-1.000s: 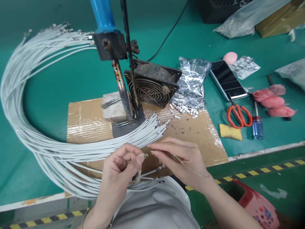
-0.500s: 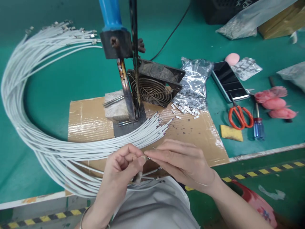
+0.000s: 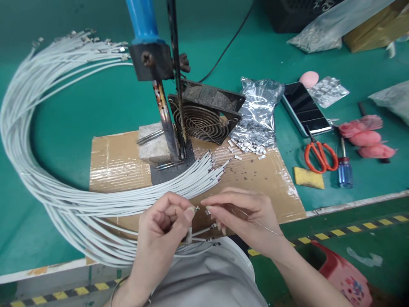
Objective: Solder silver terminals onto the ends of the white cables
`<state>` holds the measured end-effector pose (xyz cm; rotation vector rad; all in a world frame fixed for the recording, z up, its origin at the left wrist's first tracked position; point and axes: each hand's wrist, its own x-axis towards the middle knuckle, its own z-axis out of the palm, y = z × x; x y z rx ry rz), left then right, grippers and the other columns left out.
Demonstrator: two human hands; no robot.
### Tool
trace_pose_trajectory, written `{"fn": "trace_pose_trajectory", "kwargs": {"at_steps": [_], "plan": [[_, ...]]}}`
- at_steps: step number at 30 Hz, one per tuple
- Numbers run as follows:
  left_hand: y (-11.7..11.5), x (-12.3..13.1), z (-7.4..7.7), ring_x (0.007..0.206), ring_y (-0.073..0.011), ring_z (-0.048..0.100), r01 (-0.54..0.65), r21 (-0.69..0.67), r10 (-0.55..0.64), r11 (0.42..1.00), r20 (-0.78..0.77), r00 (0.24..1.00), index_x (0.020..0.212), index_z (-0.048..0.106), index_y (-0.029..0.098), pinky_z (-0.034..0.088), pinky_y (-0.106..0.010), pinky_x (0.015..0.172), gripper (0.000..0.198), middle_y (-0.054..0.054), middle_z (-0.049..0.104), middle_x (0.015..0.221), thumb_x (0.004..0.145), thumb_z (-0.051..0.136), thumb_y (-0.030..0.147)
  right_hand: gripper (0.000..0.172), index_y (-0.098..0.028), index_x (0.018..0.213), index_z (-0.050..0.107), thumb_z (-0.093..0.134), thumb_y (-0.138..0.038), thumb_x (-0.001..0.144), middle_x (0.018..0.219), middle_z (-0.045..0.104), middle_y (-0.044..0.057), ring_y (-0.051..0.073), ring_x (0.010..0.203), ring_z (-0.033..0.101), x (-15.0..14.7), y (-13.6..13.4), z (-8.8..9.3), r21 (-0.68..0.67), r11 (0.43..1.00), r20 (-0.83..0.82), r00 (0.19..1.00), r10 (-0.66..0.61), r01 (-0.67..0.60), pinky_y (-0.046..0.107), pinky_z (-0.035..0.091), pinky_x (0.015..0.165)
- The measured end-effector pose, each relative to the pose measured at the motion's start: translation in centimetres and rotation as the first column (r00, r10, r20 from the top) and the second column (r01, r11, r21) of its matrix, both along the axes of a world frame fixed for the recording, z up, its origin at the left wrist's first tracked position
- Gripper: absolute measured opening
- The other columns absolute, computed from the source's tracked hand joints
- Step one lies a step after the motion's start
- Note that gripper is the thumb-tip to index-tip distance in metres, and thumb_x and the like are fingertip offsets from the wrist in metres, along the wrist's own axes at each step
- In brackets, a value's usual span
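My left hand is closed in a pinch, and a small metal terminal pokes out past its thumb and forefinger. What lies behind that terminal is hidden in the palm. Just to the right, my right hand has its thumb and fingers drawn together. A thin silvery wire runs across its palm, and a tiny white connector housing shows at its thumb tip. Below the hands, several loose white cable ends stick out. A thick bundle of white cables lies behind the left hand.
A blue-handled soldering iron stands clamped over a stone block, beside a grimy fan. Small white housings spill from a plastic bag onto cardboard. Rightward are a phone, orange scissors and a screwdriver.
My right fingers have drawn back from my left fingertips, leaving a small gap. The terminal in my left pinch now shows more plainly. The view has shifted slightly.
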<state>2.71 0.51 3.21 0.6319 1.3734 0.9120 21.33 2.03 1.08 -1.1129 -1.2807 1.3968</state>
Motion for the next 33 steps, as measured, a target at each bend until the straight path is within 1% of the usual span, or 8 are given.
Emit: {"fn": "trace_pose_trajectory", "kwargs": {"at_steps": [3, 6, 13, 20, 24, 27, 30, 33], "plan": [[-0.1, 0.8, 0.5, 0.050, -0.0072, 0.042, -0.075, 0.040, 0.078, 0.996, -0.089, 0.993, 0.076, 0.074, 0.018, 0.033, -0.017, 0.050, 0.020, 0.005, 0.058, 0.055, 0.082, 0.091, 0.029, 0.008, -0.028, 0.099, 0.095, 0.090, -0.031, 0.093, 0.078, 0.080, 0.003, 0.008, 0.050, 0.066, -1.0, -0.7, -0.6, -0.234, 0.972, -0.176, 0.984, -0.040, -0.002, 0.017, 0.056, 0.046], [-0.4, 1.4, 0.8, 0.051, -0.0087, 0.047, -0.085, 0.107, 0.103, 0.991, -0.175, 0.979, 0.077, 0.074, 0.020, 0.035, -0.018, 0.050, 0.018, 0.004, 0.065, 0.058, 0.083, 0.089, 0.027, 0.012, -0.028, 0.096, 0.095, 0.094, -0.038, 0.089, 0.076, 0.077, 0.002, 0.008, 0.049, 0.066, -1.7, -1.2, -1.0, -0.339, 0.941, -0.272, 0.958, -0.097, -0.001, 0.017, 0.058, 0.045], [-0.9, 2.1, 0.2, 0.049, -0.0094, 0.051, -0.060, 0.275, 0.153, 0.960, -0.332, 0.931, 0.078, 0.072, 0.023, 0.041, -0.020, 0.053, 0.012, 0.006, 0.069, 0.058, 0.088, 0.079, 0.021, 0.021, -0.025, 0.087, 0.093, 0.097, -0.045, 0.085, 0.062, 0.073, 0.000, 0.009, 0.046, 0.061, -2.5, -1.4, -0.9, -0.398, 0.917, -0.309, 0.936, -0.170, 0.035, 0.017, 0.055, 0.042], [-1.4, 2.6, 0.0, 0.049, -0.0100, 0.056, -0.087, 0.269, 0.181, 0.959, -0.347, 0.920, 0.083, 0.070, 0.023, 0.044, -0.017, 0.051, 0.016, 0.006, 0.068, 0.057, 0.094, 0.079, 0.029, 0.032, -0.022, 0.083, 0.090, 0.092, -0.054, 0.089, 0.060, 0.074, 0.001, 0.012, 0.042, 0.062, -3.4, -1.9, -1.3, -0.374, 0.923, -0.263, 0.944, -0.200, 0.092, 0.021, 0.055, 0.037], [-1.5, 3.0, 0.3, 0.048, -0.0112, 0.060, -0.150, 0.207, 0.192, 0.967, -0.203, 0.960, 0.086, 0.068, 0.024, 0.050, -0.018, 0.053, 0.016, 0.008, 0.063, 0.054, 0.099, 0.075, 0.029, 0.016, -0.023, 0.086, 0.091, 0.088, -0.036, 0.094, 0.065, 0.077, 0.001, 0.011, 0.041, 0.063, -4.3, -2.7, -1.7, -0.230, 0.947, -0.194, 0.943, -0.269, 0.222, 0.020, 0.055, 0.037], [-1.4, 2.7, 0.4, 0.050, -0.0101, 0.055, -0.155, 0.161, 0.182, 0.975, -0.170, 0.969, 0.085, 0.068, 0.022, 0.046, -0.017, 0.052, 0.018, 0.007, 0.060, 0.055, 0.095, 0.080, 0.031, 0.012, -0.023, 0.090, 0.091, 0.082, -0.015, 0.094, 0.065, 0.076, 0.001, 0.010, 0.044, 0.065, -4.4, -2.7, -1.6, 0.044, 0.954, -0.081, 0.952, -0.294, 0.298, 0.018, 0.055, 0.042], [-1.1, 2.2, 0.5, 0.051, -0.0079, 0.041, -0.130, 0.112, 0.146, 0.985, -0.145, 0.979, 0.083, 0.069, 0.020, 0.034, -0.017, 0.050, 0.020, 0.008, 0.053, 0.054, 0.090, 0.084, 0.031, 0.022, -0.021, 0.099, 0.091, 0.077, -0.005, 0.093, 0.068, 0.079, 0.002, 0.011, 0.050, 0.067, -3.5, -2.1, -1.3, 0.324, 0.916, 0.061, 0.961, -0.271, 0.238, 0.018, 0.056, 0.048], [-0.6, 2.0, 0.8, 0.051, -0.0067, 0.032, -0.119, 0.088, 0.130, 0.989, -0.141, 0.981, 0.079, 0.069, 0.019, 0.026, -0.018, 0.049, 0.020, 0.009, 0.048, 0.054, 0.084, 0.086, 0.027, 0.026, -0.022, 0.104, 0.091, 0.074, -0.004, 0.095, 0.073, 0.081, 0.004, 0.012, 0.054, 0.068, -2.3, -1.6, -1.1, 0.399, 0.906, 0.127, 0.970, -0.209, 0.143, 0.020, 0.057, 0.049]]}}
